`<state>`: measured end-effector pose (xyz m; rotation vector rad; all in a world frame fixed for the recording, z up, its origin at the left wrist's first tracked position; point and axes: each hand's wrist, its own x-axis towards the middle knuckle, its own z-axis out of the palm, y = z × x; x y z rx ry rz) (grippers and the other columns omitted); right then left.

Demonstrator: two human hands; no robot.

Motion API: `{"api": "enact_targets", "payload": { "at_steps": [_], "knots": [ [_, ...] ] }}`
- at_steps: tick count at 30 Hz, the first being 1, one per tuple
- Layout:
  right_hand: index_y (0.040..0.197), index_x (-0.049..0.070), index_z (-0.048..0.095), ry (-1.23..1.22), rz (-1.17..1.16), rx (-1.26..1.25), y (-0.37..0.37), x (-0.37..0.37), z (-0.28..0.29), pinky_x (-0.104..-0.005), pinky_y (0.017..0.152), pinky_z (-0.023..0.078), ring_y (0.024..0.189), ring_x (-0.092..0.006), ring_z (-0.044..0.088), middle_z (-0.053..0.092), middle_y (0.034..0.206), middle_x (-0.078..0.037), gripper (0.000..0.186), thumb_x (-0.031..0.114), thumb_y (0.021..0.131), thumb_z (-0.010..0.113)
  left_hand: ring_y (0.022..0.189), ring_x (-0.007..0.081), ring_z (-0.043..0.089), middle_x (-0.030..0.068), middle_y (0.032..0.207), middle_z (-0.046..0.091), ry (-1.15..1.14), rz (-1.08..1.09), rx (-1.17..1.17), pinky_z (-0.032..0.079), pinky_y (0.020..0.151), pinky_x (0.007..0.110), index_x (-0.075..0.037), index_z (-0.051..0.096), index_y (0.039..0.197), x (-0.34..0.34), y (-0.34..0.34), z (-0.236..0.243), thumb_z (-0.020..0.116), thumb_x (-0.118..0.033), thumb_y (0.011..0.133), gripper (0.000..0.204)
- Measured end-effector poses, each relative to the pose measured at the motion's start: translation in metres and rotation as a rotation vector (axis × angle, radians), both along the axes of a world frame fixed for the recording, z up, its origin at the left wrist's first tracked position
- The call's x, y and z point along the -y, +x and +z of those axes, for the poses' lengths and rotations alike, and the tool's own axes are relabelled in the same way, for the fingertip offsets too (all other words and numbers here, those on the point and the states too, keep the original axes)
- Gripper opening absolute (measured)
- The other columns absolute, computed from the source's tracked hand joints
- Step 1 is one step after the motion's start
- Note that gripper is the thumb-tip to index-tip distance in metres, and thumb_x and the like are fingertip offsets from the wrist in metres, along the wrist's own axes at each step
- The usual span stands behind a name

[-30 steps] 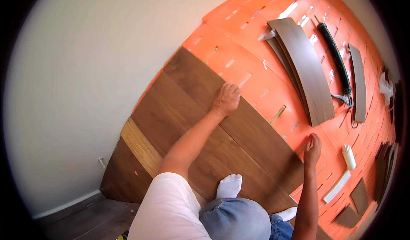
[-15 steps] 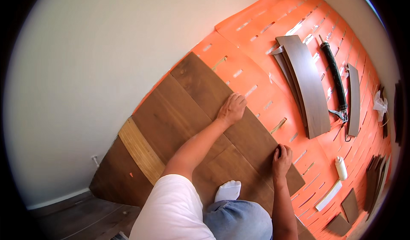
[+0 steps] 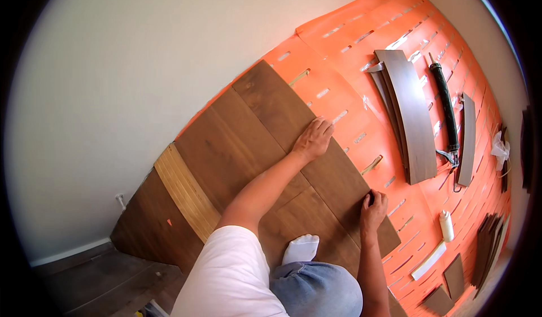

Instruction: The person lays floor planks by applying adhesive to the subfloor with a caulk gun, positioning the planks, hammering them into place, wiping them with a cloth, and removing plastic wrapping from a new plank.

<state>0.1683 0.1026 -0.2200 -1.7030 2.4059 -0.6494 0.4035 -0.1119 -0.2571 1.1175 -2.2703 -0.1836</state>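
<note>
Currently, the left hand (image 3: 314, 140) rests half-open on the outermost brown plank (image 3: 342, 177), reaching its outer edge; the right hand (image 3: 374, 212) curls loosely there, grip unclear. Beyond, orange underlay (image 3: 345, 95) leaves room before loose boards (image 3: 415, 122).

On the underlay sheet (image 3: 345, 71), the caulking gun (image 3: 446, 105) is lying between stacked planks (image 3: 415, 125) at left and a single plank (image 3: 467, 139) at right; the joined floorboards (image 3: 237, 147) are lying left of these, beside the wall (image 3: 141, 63).
</note>
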Motion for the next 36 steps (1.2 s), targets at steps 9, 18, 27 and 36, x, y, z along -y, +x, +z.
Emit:
{"api": "enact_targets", "payload": {
  "at_steps": [9,18,27,36],
  "knots": [
    [0.081,0.003,0.058,-0.072,-0.115,0.024,-0.007,-0.002,-0.020,-0.0486,0.061,0.045,0.074,-0.0367,0.059,0.062,0.084,-0.019,0.014,0.012,0.092,0.060,0.113,0.0423,0.057,0.0245,0.110,0.064,0.538,0.031,0.221,0.043,0.099,0.054,0.000,0.065,0.107,0.021,-0.014,-0.030,0.050,-0.012,0.094,0.023],
    [0.099,0.009,0.063,-0.134,-0.186,0.023,-0.009,-0.005,-0.009,-0.0415,0.085,0.047,0.095,-0.0287,0.059,0.060,0.098,-0.009,0.015,0.011,0.086,0.069,0.121,0.0432,0.051,0.0212,0.117,0.059,0.104,-0.158,0.099,0.039,0.108,0.054,0.003,0.058,0.107,0.015,-0.015,-0.035,0.056,-0.003,0.095,0.014],
    [0.089,0.009,0.068,-0.070,0.060,0.057,-0.039,-0.016,-0.016,-0.0402,0.086,0.046,0.098,-0.0268,0.057,0.061,0.095,-0.008,0.013,0.016,0.079,0.065,0.121,0.0405,0.056,0.0228,0.124,0.062,0.017,-0.236,0.052,0.040,0.109,0.052,0.005,0.063,0.118,0.044,0.025,-0.094,0.047,-0.013,0.105,0.026],
    [0.082,0.007,0.067,0.638,-0.138,-0.320,-0.344,-0.261,0.200,-0.0456,0.082,0.051,0.100,-0.0311,0.061,0.068,0.091,-0.010,0.006,0.008,0.079,0.061,0.122,0.0417,0.057,0.0265,0.126,0.065,0.091,-0.229,0.218,0.042,0.108,0.051,0.007,0.066,0.118,0.053,0.005,-0.067,0.049,-0.020,0.105,0.034]
  ]
}}
